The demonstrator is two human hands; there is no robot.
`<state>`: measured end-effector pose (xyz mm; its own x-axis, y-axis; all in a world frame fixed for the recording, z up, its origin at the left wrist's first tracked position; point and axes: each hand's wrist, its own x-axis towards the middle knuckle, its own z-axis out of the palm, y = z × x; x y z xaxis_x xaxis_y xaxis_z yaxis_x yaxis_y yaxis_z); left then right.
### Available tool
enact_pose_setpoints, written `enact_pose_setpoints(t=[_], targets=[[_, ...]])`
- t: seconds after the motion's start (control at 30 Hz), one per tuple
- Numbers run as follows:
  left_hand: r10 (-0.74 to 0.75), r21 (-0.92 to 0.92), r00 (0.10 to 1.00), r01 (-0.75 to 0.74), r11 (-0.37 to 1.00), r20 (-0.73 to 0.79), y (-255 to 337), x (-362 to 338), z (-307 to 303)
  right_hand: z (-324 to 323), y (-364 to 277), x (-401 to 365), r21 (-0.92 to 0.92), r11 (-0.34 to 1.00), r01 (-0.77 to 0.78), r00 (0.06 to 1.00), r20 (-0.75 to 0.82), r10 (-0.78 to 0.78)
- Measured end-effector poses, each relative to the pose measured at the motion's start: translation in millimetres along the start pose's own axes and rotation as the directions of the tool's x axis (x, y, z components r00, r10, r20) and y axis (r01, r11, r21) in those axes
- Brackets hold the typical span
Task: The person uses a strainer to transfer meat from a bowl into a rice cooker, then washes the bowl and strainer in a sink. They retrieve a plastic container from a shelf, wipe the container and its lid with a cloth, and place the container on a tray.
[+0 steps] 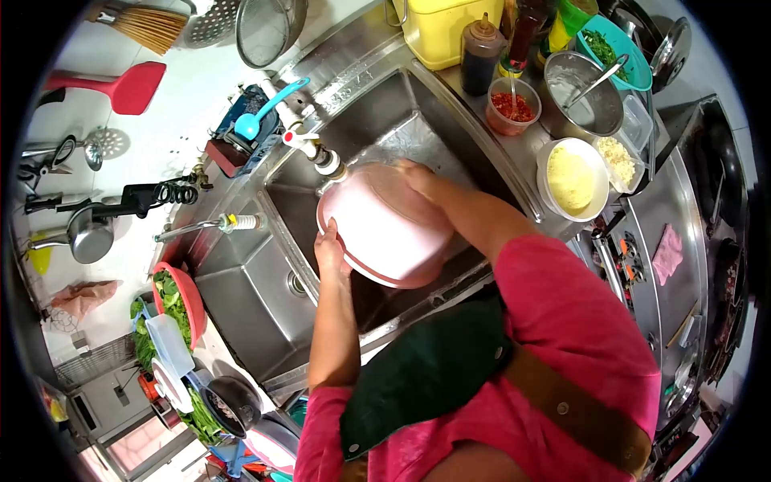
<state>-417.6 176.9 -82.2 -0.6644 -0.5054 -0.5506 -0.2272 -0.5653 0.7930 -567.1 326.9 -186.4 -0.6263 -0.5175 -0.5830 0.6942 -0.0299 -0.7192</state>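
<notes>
A pink basin [393,233] is tilted in the sink [418,120] with its smooth outer side and base toward me. At its left edge, my left hand [329,251] is closed on the rim. My right hand [416,177] grips the far upper side, its fingers partly hidden. The white tap [328,163] with a red-marked handle reaches right to the basin's upper left edge. The basin's inside is hidden from view.
A second sink bowl [249,297] lies to the left, beside a red basin of leafy greens [193,301]. On the right counter stand a white bowl of yellow food [572,178], a tub of chopped red chili [514,108], a metal pot [582,92] and a dark sauce bottle [482,60].
</notes>
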Motion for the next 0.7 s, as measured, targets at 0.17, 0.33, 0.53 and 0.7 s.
enact_pose_setpoints(t=[0.17,0.33,0.53,0.7], targets=[[0.148,0.010,0.980,-0.148,0.989,-0.133,-19,18,-2,-15,80,-15,-0.181,0.982,0.054,0.998,0.046,-0.047],[0.121,0.038,0.992,-0.120,0.992,-0.043,-2,46,17,12,1,-73,-0.238,0.906,0.350,0.931,-0.020,-0.365],[-0.113,0.382,0.979,0.039,0.923,0.172,-14,81,61,31,-115,-146,-0.066,0.926,0.371,0.929,0.039,-0.369],[0.348,0.884,0.841,-0.463,0.064,0.415,-41,79,63,104,-189,-172,0.205,0.938,0.279,0.876,0.347,-0.336]])
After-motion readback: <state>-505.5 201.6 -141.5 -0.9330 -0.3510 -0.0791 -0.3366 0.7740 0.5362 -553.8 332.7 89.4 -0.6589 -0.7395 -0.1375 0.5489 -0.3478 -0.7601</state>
